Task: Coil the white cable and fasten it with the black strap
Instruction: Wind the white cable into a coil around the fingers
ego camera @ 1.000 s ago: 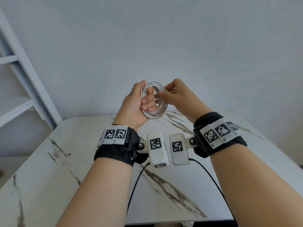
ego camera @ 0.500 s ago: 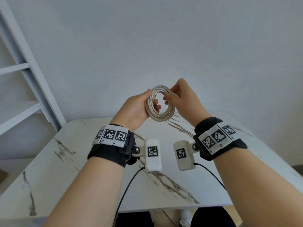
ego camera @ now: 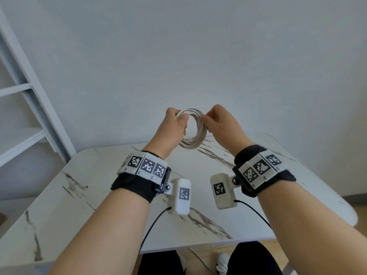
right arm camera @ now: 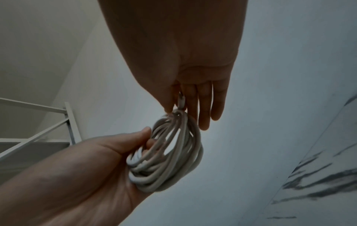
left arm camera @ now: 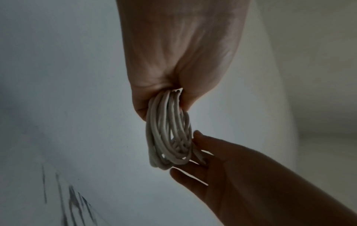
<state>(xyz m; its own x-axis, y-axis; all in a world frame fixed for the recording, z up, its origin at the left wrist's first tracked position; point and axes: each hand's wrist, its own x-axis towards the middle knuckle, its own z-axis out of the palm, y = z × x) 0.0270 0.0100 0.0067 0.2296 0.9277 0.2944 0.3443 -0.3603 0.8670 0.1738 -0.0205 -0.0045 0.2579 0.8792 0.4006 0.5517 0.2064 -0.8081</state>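
Note:
The white cable (ego camera: 191,143) is wound into a round coil and held in the air above the far part of the table. My left hand (ego camera: 179,121) grips the coil's left side, its thumb on top of the strands. My right hand (ego camera: 207,119) pinches the coil's upper right rim. In the right wrist view, thumb and forefinger pinch a cable end (right arm camera: 181,102) at the top of the coil (right arm camera: 170,160), the other fingers straight. The left wrist view shows the coil (left arm camera: 168,137) hanging from my left hand's grip. No black strap shows in any view.
A white marble-patterned table (ego camera: 99,195) lies below the hands, its front edge near my legs. A white shelf frame (ego camera: 29,96) stands at the left against a plain wall. Black cords (ego camera: 151,227) trail from the wrist cameras.
My left fingers no longer reach through the coil's middle; they now hold its left rim. The wrists have spread apart and the coil's opening shows wider.

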